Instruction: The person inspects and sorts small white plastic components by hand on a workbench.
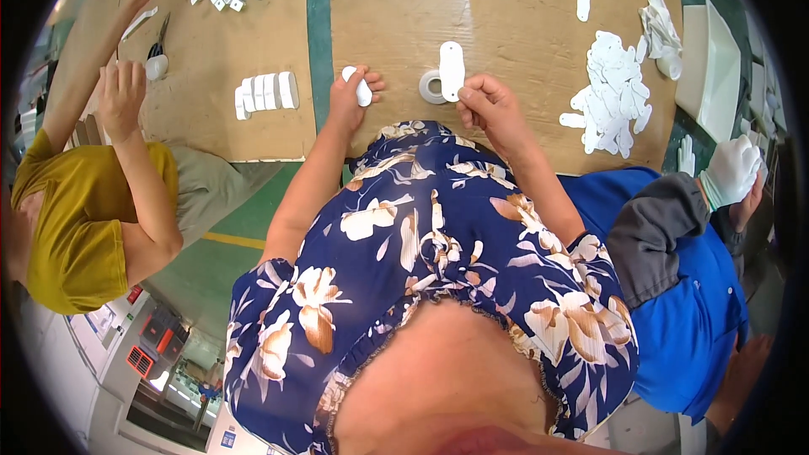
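Right hand pinching white plate by near end, sticks out kinda forward-left, long axis pointing away; left hand gripping oval piece.

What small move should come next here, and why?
Probably bring the right hand leftward, so its white strip meets the white piece in the left hand: both look rounded, they are held apart, and the strip is pinched only at its near end.

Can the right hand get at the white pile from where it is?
Probably yes: only tabletop seems to lie between the right hand and the pile, though that hand is holding a white piece.
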Demonstrator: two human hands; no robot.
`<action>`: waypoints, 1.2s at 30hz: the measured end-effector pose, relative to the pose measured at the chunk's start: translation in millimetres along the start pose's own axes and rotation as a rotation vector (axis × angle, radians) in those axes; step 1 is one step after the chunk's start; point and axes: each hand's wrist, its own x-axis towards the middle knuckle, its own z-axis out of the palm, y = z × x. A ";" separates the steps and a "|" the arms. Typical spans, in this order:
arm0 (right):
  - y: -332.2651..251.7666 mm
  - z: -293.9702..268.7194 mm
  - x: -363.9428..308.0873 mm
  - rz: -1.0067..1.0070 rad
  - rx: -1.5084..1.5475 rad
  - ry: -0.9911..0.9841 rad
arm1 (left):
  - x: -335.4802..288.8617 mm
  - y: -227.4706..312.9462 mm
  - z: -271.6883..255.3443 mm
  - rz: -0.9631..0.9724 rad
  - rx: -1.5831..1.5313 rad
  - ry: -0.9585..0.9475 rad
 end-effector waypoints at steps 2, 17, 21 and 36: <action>-2.3 0.4 -4.2 -0.017 -0.013 0.000 | -1.5 0.9 1.7 0.009 0.003 -0.011; -16.7 2.4 -30.8 -0.220 -0.016 0.040 | -0.3 -0.3 -0.1 0.028 0.012 -0.040; -18.2 -2.5 -39.3 -0.269 0.004 0.100 | -7.2 8.8 15.7 -0.008 -0.022 -0.039; -50.8 32.4 -67.9 -0.465 -0.043 -0.026 | -145.5 100.9 171.4 0.151 0.278 -0.605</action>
